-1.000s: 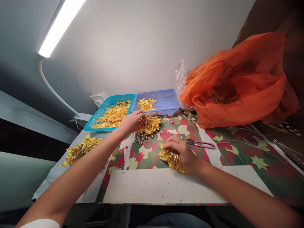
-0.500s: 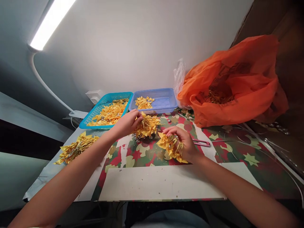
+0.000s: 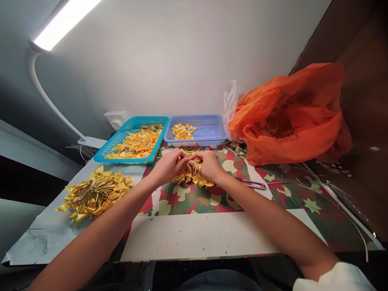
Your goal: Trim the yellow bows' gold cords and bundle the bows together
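Our right hand [image 3: 209,165] has moved in beside our left hand [image 3: 170,165]; both grips pinch gold stems [image 3: 196,165], so yellow ribbon flowers [image 3: 194,178] gather mid-tabletop [image 3: 206,200], near side of the blue basket [image 3: 212,142].

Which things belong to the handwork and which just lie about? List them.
Belonging, by the look of it:
yellow ribbon flowers with gold wire stems, in left hand and right hand
spread bundle of yellow ribbon flowers
teal plastic basket and periwinkle plastic basket, holding similar yellow pieces

Apparently just lying about:
pink-handled metal snips
crumpled clear plastic bag
orange bag, contents unclear
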### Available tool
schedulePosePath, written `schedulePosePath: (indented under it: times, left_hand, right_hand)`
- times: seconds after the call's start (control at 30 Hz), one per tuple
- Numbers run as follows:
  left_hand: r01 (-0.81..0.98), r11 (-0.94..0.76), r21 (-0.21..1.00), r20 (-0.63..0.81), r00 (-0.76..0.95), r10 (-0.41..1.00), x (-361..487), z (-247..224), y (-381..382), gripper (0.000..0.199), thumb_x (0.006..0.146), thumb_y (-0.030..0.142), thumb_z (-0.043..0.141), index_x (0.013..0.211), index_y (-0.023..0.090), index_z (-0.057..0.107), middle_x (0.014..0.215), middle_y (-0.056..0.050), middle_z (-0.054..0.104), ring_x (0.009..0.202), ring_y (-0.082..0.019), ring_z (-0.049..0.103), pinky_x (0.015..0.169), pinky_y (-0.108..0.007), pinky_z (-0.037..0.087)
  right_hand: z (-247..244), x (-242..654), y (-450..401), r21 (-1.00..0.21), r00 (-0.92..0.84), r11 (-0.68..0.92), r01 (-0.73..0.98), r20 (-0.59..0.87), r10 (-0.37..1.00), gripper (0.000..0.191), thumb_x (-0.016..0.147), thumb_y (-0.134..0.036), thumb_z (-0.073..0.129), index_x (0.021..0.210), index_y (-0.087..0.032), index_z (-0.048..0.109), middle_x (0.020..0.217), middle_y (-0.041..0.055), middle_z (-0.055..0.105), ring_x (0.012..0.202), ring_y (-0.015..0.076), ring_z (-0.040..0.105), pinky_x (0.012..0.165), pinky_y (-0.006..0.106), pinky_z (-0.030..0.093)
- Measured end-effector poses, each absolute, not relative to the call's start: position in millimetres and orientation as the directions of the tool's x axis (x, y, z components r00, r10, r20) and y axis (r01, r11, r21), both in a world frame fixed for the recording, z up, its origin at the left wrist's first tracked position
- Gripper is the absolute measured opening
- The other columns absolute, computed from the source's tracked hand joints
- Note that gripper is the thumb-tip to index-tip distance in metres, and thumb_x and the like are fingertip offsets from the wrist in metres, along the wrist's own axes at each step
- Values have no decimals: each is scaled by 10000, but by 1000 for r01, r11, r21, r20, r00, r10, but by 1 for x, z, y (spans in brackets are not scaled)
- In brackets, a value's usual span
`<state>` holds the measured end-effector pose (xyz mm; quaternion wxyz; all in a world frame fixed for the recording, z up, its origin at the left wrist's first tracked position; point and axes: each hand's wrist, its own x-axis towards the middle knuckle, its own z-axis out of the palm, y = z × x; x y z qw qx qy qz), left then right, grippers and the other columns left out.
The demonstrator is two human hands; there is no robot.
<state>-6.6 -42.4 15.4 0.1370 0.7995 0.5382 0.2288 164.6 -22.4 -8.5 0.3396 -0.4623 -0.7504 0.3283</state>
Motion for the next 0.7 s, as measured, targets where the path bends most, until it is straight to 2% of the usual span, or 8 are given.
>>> schedulePosePath:
  times: [0.27, 0.47, 0.6, 0.7]
  left_hand:
    - [747, -389, 540, 212, 326, 921, -16, 12, -34, 258, 875, 350, 543, 697, 182, 625, 689, -26, 655, 632, -166, 556, 585, -270, 393]
    - [696, -458, 553, 215, 413, 885, -25, 15, -27, 147, 832, 278, 610, 792, 179, 712, 758, -34, 716, 688, -165, 623, 615, -255, 447]
    - [665, -536, 520, 245, 485, 840, -29, 16, -22, 116, 815, 273, 653, 749, 203, 719, 750, -22, 712, 697, -164, 615, 654, -269, 449]
    - [649, -585, 486, 283, 517, 808, -29, 11, -19, 145, 833, 261, 621, 718, 207, 690, 758, -30, 695, 741, -179, 606, 704, -292, 443]
  right_hand:
    - [-14, 158, -19, -783, -330, 366, 503, 218, 919, 110, 776, -224, 640, 760, -159, 729, 592, 1, 588, 558, 126, 431, 553, 251, 273]
    - [-23, 158, -14, -814, -329, 377, 442, 244, 912, 108, 757, -218, 635, 711, -140, 694, 582, -11, 577, 552, 110, 441, 541, 230, 299]
    - [-28, 159, -13, -833, -340, 382, 400, 252, 906, 116, 758, -231, 626, 708, -139, 674, 562, -29, 544, 535, 95, 409, 523, 220, 285]
    - [-29, 159, -12, -844, -343, 378, 380, 251, 905, 117, 754, -230, 618, 698, -138, 663, 545, -39, 505, 528, 90, 382, 518, 220, 272]
